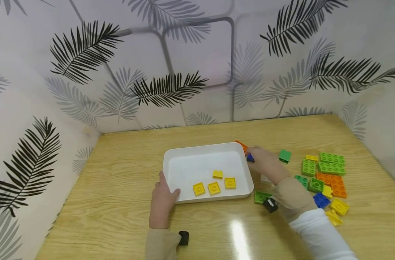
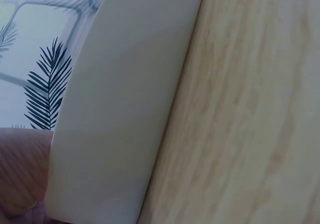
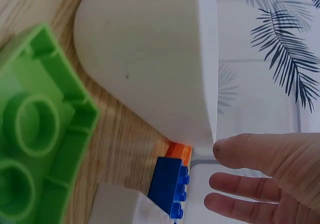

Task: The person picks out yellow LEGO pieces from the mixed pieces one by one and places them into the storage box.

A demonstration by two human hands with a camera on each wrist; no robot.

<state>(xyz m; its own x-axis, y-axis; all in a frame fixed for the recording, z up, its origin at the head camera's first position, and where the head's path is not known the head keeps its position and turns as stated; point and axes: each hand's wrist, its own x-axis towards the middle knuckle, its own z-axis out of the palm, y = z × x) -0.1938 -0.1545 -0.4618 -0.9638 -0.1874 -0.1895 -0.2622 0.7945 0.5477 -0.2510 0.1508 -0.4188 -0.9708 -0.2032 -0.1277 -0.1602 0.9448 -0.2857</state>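
Note:
A shallow white tray [image 1: 187, 168] lies on the table with several yellow bricks [image 1: 214, 188] inside. My left hand [image 1: 163, 199] holds its near left corner, the thumb by the front rim and the fingers along the left side. In the left wrist view the tray wall [image 2: 120, 99] hides much of that hand. My right hand [image 1: 267, 164] is beside the tray's right end, its thumb and fingers [image 3: 245, 184] extended with nothing between them. Close to it are a blue brick [image 3: 166, 181] and an orange brick [image 3: 186, 153], near the tray's corner.
Loose bricks in green, orange, blue and yellow gather on the right, among them a lime brick [image 1: 331, 168] and an orange one [image 1: 338, 186]. A green brick [image 1: 261, 197] lies by the tray's near right corner. A patterned wall [image 1: 197, 97] closes off the table's back.

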